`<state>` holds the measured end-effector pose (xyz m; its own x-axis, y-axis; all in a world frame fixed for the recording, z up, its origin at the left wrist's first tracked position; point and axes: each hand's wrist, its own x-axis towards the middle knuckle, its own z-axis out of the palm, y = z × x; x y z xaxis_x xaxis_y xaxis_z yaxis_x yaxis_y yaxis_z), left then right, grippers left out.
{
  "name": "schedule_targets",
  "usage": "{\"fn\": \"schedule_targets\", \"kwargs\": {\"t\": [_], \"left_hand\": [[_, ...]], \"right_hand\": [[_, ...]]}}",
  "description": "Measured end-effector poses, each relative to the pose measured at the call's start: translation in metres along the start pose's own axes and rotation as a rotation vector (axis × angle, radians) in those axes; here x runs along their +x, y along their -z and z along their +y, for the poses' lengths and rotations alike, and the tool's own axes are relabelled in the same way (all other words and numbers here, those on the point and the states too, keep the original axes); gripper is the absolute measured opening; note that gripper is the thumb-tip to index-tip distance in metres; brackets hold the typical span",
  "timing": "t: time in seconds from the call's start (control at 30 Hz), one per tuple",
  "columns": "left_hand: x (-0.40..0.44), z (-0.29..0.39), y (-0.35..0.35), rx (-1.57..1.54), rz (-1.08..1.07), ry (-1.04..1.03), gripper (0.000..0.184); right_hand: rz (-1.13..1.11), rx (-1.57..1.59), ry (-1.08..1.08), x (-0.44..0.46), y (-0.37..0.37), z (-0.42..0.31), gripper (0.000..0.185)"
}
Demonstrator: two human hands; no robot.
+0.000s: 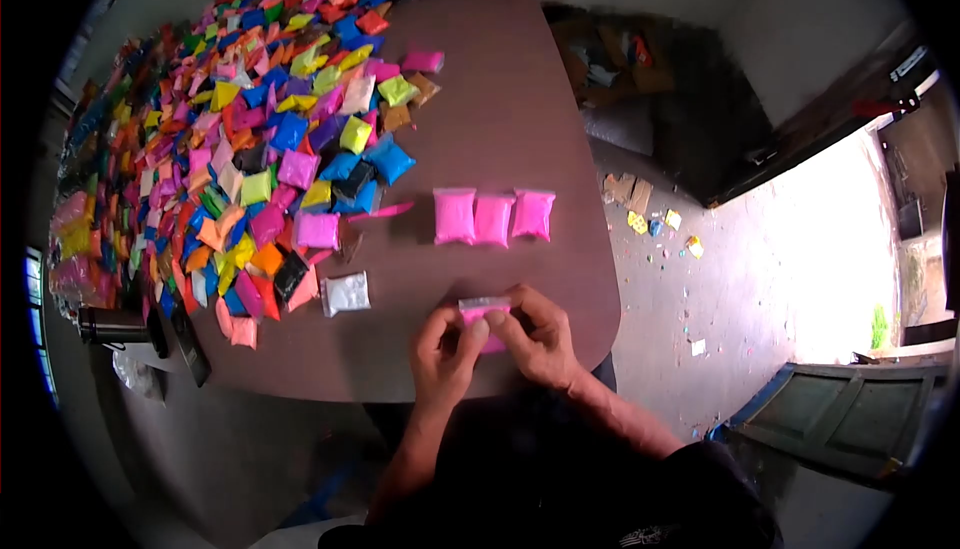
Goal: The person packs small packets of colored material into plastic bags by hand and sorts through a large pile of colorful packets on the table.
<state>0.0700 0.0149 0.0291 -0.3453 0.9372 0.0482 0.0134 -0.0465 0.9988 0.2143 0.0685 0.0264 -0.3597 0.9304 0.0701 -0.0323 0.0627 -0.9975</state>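
Both hands grip a small pink packet point(484, 305) with a clear top strip, close to the front edge of the table. My left hand point(442, 351) pinches its left side, the thumb lying across the pink front. On the other side, my right hand point(540, 341) pinches it too, with its thumb against the left thumb. Just beyond the hands, three pink packets point(491, 221) lie in a row. To the left rests a white packet point(346, 293), apart from my hands. The fingers hide much of the held packet.
A large heap of multicoloured packets point(257, 186) covers the table's left side. A pink stick-like tool point(384, 211) lies at its edge. A dark phone-like slab point(188, 347) and a black cylinder point(115, 326) sit front left. Scraps point(638, 221) litter the floor at right.
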Motion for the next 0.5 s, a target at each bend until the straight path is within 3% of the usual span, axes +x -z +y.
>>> {"fn": "schedule_targets", "kwargs": {"t": [0.07, 0.3, 0.4, 0.5], "left_hand": [[-0.001, 0.002, 0.0, -0.09, 0.04, 0.098, 0.011], [-0.002, 0.0, 0.001, -0.028, 0.058, 0.04, 0.016], [-0.003, -0.004, 0.001, -0.011, 0.064, 0.005, 0.017], [-0.006, -0.005, 0.001, -0.05, 0.045, 0.016, 0.016]], "right_hand": [[-0.001, -0.005, 0.016, 0.001, 0.0, -0.003, 0.006], [0.002, -0.05, 0.046, -0.002, -0.003, 0.002, 0.007], [0.006, -0.03, -0.081, -0.001, -0.002, -0.007, 0.014], [0.063, 0.088, 0.006, -0.002, -0.005, 0.014, 0.012]]}}
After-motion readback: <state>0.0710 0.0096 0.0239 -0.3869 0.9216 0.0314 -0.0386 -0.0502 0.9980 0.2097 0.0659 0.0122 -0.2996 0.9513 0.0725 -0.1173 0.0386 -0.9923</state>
